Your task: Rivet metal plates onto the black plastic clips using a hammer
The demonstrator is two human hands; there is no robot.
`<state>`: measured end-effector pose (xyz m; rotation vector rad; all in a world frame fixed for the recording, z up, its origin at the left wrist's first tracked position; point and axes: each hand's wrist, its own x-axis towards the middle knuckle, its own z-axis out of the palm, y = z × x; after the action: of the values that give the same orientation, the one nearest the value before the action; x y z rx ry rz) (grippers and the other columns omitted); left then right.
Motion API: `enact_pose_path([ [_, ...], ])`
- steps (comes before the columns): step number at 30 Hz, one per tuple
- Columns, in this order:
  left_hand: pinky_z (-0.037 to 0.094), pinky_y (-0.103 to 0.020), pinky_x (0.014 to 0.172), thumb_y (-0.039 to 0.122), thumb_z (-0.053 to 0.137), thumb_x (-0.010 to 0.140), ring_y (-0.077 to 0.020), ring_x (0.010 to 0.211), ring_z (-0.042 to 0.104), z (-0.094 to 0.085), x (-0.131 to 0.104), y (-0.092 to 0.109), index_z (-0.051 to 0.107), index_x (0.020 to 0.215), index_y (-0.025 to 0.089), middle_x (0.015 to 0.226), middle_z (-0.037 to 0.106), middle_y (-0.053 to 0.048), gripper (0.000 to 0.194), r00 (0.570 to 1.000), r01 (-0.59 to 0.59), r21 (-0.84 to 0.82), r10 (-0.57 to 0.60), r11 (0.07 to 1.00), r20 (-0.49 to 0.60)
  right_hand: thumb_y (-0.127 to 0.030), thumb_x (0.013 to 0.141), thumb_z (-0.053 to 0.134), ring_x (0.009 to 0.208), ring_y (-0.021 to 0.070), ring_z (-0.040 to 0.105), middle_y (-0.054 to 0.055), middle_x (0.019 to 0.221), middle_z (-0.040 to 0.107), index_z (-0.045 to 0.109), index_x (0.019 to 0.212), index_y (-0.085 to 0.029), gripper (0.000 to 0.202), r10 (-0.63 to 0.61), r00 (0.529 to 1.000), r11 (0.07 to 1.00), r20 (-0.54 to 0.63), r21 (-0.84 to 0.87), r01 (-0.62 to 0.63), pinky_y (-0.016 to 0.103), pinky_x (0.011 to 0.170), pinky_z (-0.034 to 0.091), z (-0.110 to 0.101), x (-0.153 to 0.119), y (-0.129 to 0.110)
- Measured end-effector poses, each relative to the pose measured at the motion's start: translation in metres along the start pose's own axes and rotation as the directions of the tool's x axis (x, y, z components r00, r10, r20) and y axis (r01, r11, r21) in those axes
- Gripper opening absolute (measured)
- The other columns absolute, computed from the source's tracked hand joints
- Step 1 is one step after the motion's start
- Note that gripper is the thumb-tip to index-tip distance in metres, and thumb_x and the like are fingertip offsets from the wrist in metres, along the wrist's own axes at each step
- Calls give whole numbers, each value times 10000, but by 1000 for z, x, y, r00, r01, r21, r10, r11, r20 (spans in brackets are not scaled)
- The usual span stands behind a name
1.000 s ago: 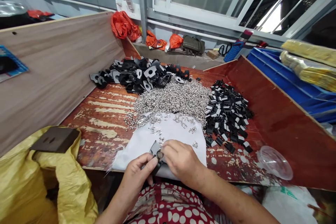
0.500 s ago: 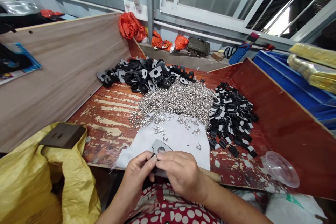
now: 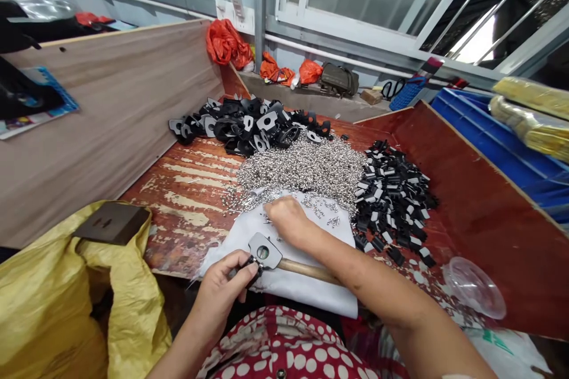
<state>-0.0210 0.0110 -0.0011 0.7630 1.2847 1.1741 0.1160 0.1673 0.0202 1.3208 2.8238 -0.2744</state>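
Note:
My left hand pinches a black hinged clip at the edge of a flat grey plate with a round hole, holding it over the front of the white cloth. My right hand reaches out over the cloth, beside a few loose metal pins and the big heap of small silver rivet-like pins. Its fingers are curled together; what they hold, if anything, is hidden. A wooden handle lies across the cloth, partly under my right forearm, its far end hidden.
Black and grey plates are piled at the back, small black clips at the right. A clear plastic bowl sits near the right front. Wooden boards wall the sides; a brown block rests on a yellow sack at left.
My right hand has let go of the plate and moved forward to the pins on the cloth. My left hand keeps hold of the plate, and the wooden handle shows more.

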Motion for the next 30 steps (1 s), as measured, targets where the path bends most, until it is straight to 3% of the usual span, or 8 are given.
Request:
enact_pose_path([
  [3,357,-197,439,462,791,744,-104,543,362,-4,2,0,585,620,184,640,436,37,367,999,50,-90,-50,995,9,-8,877,578,921,265,700,177,937,762,710,954,-100,179,-47,998,997,32,-62,49,373,885,485,4,10,-13],
  [6,365,-187,433,439,816,728,-100,553,345,-6,3,2,590,621,172,635,441,34,366,996,86,-187,-85,979,14,27,815,593,882,248,685,156,921,756,698,991,-103,243,-70,997,995,40,-69,73,342,840,468,5,13,-7],
  [12,401,-187,423,384,821,732,-105,575,383,-10,2,7,695,734,146,694,520,1,269,997,72,-421,-55,904,53,5,806,548,901,207,647,84,929,737,715,939,-168,275,-52,994,998,-96,23,55,280,804,432,8,-2,45],
  [16,447,-208,416,488,769,776,-129,603,464,-7,3,10,742,774,130,747,588,-38,359,998,47,-504,-25,863,49,-35,819,568,819,200,660,61,856,746,726,861,-174,215,46,973,991,-225,134,-16,280,764,443,17,-25,79],
  [19,441,-208,382,551,768,773,-126,573,471,-1,4,11,733,728,136,739,616,-45,419,998,55,-526,-52,848,21,-77,824,617,726,183,659,27,781,741,721,824,-189,153,124,940,970,-318,240,-47,276,713,454,13,-47,86],
  [23,435,-185,368,417,870,706,-115,576,472,9,6,9,718,700,137,726,615,-27,319,997,67,-510,-73,857,8,-200,920,648,860,190,678,23,877,756,728,861,-220,102,146,877,915,-457,400,56,325,848,484,-7,-83,48],
  [27,519,-216,408,407,902,678,-130,607,531,15,4,8,743,734,123,753,646,-37,330,995,98,-508,-82,856,52,-215,917,706,872,187,645,7,861,735,738,856,-242,74,85,821,688,-564,629,361,372,897,463,-14,-104,-17],
  [30,544,-225,426,401,903,691,-118,564,545,17,1,6,760,749,127,706,645,-19,314,994,110,-523,-85,845,71,-206,911,710,863,181,612,-3,834,706,734,832,-240,90,106,797,673,-594,633,382,421,982,419,-7,-103,-45],
])
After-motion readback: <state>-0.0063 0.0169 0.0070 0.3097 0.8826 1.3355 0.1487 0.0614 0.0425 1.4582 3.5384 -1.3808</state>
